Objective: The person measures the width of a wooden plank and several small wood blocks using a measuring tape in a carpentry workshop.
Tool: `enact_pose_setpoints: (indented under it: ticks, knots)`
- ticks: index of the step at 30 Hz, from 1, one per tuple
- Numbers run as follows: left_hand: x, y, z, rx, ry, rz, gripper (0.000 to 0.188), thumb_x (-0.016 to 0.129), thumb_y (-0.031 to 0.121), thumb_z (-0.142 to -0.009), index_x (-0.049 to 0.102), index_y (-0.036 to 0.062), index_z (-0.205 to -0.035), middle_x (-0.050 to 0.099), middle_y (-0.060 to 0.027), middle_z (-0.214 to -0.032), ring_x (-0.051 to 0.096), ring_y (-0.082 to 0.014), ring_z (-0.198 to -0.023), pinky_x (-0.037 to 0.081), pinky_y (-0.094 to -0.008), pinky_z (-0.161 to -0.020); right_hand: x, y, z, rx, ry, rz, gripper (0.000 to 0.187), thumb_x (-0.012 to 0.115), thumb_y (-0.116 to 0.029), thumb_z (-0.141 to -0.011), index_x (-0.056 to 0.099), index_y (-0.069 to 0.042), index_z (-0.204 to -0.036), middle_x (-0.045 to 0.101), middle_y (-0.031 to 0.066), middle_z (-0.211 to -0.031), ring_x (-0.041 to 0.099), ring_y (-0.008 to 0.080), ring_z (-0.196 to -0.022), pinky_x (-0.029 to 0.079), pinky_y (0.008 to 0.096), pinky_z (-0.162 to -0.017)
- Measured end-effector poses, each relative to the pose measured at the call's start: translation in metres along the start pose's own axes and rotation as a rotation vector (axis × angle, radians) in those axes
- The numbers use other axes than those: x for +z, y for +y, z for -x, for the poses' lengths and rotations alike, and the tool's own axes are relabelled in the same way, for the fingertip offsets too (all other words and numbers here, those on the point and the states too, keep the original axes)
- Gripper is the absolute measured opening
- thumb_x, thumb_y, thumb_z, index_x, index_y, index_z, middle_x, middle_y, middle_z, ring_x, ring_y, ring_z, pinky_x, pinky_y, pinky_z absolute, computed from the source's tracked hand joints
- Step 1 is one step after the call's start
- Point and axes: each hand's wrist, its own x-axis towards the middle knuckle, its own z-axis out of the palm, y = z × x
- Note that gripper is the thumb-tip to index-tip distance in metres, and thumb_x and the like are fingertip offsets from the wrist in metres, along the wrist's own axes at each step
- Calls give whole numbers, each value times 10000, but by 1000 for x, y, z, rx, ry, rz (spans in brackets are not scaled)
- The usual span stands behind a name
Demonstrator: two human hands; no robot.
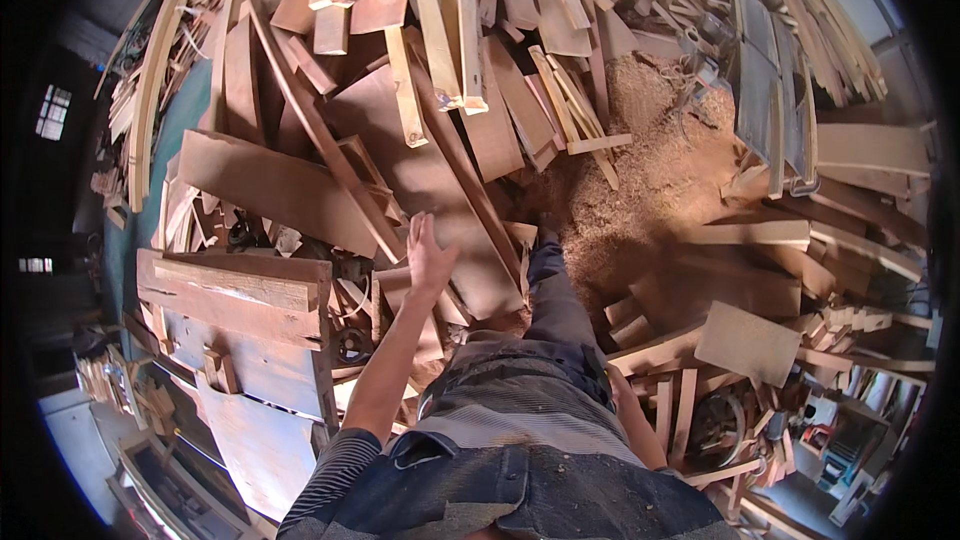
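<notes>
My left hand [430, 258] reaches forward with its fingers stretched out and nothing held in them. It is over the edge of a wide brown board [395, 155] that slants through the heap, and I cannot tell whether it touches the board. Close to its fingertips is the lower end of a long narrow strip of wood [315, 115]. Left of the hand a broad plank [275, 185] lies tilted on other scraps. My right hand [618, 387] hangs low beside my right thigh, its fingers hidden from view.
Offcuts and boards are piled ahead. Sawdust [640, 150] covers the floor at front right. A metal-topped machine table [265, 370] with a wooden fence [235, 295] stands at my left. At right are a loose rectangular board [748, 343], stacked planks [745, 233] and a grey metal frame [770, 70].
</notes>
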Motion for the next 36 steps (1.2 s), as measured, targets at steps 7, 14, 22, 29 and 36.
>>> enact_pose_setpoints:
  ticks: [7,14,22,29,36]
  knots:
    - [14,88,-58,61,50,19,853,792,405,-858,438,-83,-1461,423,-314,-1521,373,-460,-1439,298,-511,-1215,-43,12,-61,55,-224,-77,267,634,-263,-924,708,-21,-1010,740,114,-900,723,239,-781,607,373,-720]
    - [6,167,-187,11,235,-171,964,775,540,-845,411,-96,-1469,386,-297,-1542,354,-446,-1447,293,-515,-1210,-93,-85,-130,155,-295,30,301,634,-263,-913,706,-20,-1076,750,124,-969,733,247,-838,617,382,-763]
    - [43,216,-270,-263,29,-581,760,763,365,-837,454,20,-1440,483,-228,-1400,460,-446,-1311,383,-548,-1124,-135,-201,-132,-230,-179,234,173,607,-144,-884,720,-67,-990,656,24,-811,619,155,-700,509,289,-654]
    - [48,166,-263,-151,86,-703,580,690,170,-883,465,5,-1391,521,-265,-1314,564,-470,-1185,458,-568,-1036,-170,-212,-197,-344,-38,431,303,670,-234,-855,752,4,-1023,706,69,-911,659,222,-823,524,368,-752]
    - [58,183,-275,-233,58,-453,627,576,-37,-768,436,25,-1376,502,-295,-1233,600,-527,-1099,511,-608,-904,-146,-282,-198,-626,117,1050,343,644,-284,-870,752,-26,-1068,728,117,-979,685,280,-900,529,412,-797]
